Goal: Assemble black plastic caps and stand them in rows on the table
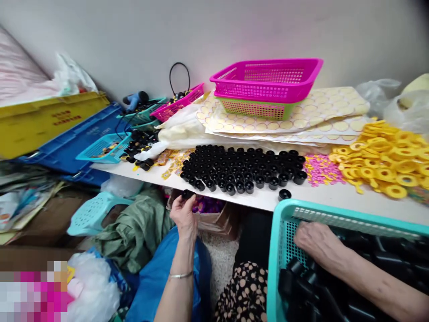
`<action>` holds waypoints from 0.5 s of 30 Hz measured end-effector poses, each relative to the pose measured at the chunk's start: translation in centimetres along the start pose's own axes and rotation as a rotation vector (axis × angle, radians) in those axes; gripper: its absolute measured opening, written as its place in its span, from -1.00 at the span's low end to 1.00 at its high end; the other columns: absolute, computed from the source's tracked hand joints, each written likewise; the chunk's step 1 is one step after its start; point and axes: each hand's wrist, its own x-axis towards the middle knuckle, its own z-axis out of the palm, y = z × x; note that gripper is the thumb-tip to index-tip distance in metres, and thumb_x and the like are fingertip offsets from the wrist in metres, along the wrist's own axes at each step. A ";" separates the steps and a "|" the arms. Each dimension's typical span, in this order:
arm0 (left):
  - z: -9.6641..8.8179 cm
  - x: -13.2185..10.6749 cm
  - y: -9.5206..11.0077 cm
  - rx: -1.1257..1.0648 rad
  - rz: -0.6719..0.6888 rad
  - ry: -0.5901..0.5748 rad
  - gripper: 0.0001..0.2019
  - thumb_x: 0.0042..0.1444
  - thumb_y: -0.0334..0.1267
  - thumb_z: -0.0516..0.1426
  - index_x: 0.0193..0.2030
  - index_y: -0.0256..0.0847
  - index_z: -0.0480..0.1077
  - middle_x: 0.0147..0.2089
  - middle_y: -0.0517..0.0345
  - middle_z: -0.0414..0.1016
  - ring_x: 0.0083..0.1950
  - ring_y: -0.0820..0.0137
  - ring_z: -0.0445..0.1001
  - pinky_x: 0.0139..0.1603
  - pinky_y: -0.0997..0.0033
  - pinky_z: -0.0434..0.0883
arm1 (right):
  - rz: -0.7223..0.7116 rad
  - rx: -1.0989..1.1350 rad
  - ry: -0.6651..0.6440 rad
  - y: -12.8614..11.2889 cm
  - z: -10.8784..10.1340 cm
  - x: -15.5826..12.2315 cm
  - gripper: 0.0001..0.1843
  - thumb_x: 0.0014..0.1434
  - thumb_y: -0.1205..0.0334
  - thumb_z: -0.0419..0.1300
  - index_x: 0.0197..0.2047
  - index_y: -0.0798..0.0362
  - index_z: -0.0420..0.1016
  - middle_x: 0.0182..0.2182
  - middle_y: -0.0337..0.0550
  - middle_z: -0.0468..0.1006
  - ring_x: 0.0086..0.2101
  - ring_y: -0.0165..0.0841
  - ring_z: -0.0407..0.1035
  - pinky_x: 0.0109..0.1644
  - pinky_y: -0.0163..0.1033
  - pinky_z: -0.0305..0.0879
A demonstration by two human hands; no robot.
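My left hand (183, 215) is raised below the white table's front edge (254, 203) and pinches a small black cap (187, 194) in its fingertips. Just above it, several black caps (243, 169) stand packed together on the table, with one lone cap (284, 194) near the edge. My right hand (317, 241) reaches down into a teal basket (278, 250) on my lap, which is filled with black tubes (335, 290). Its fingers are curled among the tubes and their tips are hidden.
Yellow rings (385, 161), small pink pieces (321, 169) and sheets of round stickers (301, 118) lie on the table. A pink basket (268, 78) stacks on a green one (258, 108). Blue (80, 134) and yellow (43, 120) crates, a teal stool (94, 212) and bags crowd the left.
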 end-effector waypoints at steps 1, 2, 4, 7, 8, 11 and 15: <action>-0.3 1.2 -0.2 0.020 0.036 0.032 -0.59 -0.33 -0.23 0.34 -0.27 -0.29 0.41 -0.44 0.28 0.43 -0.51 0.55 0.36 -0.41 0.48 0.37 | -0.015 0.006 -0.010 0.0 0.2 0.0 -0.65 -0.10 0.72 0.04 -0.68 0.12 0.36 -0.69 -0.05 0.45 -0.62 -0.23 0.41 -0.61 -0.25 0.04; -0.6 2.2 -0.5 0.046 0.068 0.056 -0.60 -0.33 -0.22 0.33 -0.27 -0.29 0.41 -0.44 0.29 0.43 -0.51 0.55 0.35 -0.42 0.48 0.36 | -0.029 0.009 -0.019 0.0 0.3 -0.1 -0.65 -0.09 0.72 0.05 -0.67 0.12 0.38 -0.68 -0.05 0.47 -0.61 -0.23 0.41 -0.60 -0.25 0.06; -0.8 4.1 -1.0 0.109 0.112 0.074 -0.60 -0.32 -0.21 0.33 -0.28 -0.31 0.43 -0.45 0.27 0.43 -0.51 0.53 0.35 -0.43 0.47 0.36 | -0.044 0.037 -0.032 0.3 0.4 -0.1 -0.67 -0.08 0.70 0.05 -0.62 0.12 0.42 -0.64 -0.05 0.50 -0.57 -0.24 0.44 -0.56 -0.25 0.11; -0.5 6.0 -1.7 0.219 0.142 0.083 -0.65 -0.31 -0.21 0.31 -0.33 -0.34 0.45 -0.48 0.26 0.42 -0.50 0.51 0.33 -0.44 0.47 0.34 | -0.009 0.144 -0.068 1.3 -0.5 -0.1 -0.71 -0.04 0.64 0.06 -0.56 0.14 0.47 -0.59 -0.03 0.53 -0.53 -0.26 0.45 -0.51 -0.28 0.12; -0.3 6.4 -1.9 0.256 0.147 0.085 -0.67 -0.31 -0.22 0.30 -0.35 -0.35 0.45 -0.49 0.27 0.41 -0.50 0.51 0.32 -0.45 0.48 0.33 | 0.015 0.182 -0.085 1.7 -1.1 -0.1 -0.73 -0.03 0.62 0.06 -0.56 0.15 0.47 -0.60 -0.03 0.52 -0.54 -0.29 0.44 -0.50 -0.29 0.11; 0.7 7.1 -2.6 0.346 0.155 0.053 -0.70 -0.26 -0.26 0.28 -0.33 -0.36 0.46 -0.49 0.30 0.40 -0.49 0.53 0.30 -0.43 0.50 0.32 | 0.091 0.251 -0.127 3.5 -3.5 -0.8 -0.78 0.02 0.51 0.07 -0.55 0.12 0.45 -0.61 -0.12 0.49 -0.56 -0.38 0.37 -0.49 -0.34 0.12; 2.3 7.6 -3.2 0.466 0.186 -0.022 -0.75 -0.20 -0.36 0.24 -0.30 -0.35 0.45 -0.50 0.38 0.34 -0.47 0.58 0.25 -0.40 0.54 0.30 | 0.319 0.604 0.026 6.1 -6.3 -5.2 -0.74 0.18 0.30 0.01 -0.46 0.07 0.46 -0.59 -0.24 0.43 -0.55 -0.46 0.29 -0.46 -0.37 0.18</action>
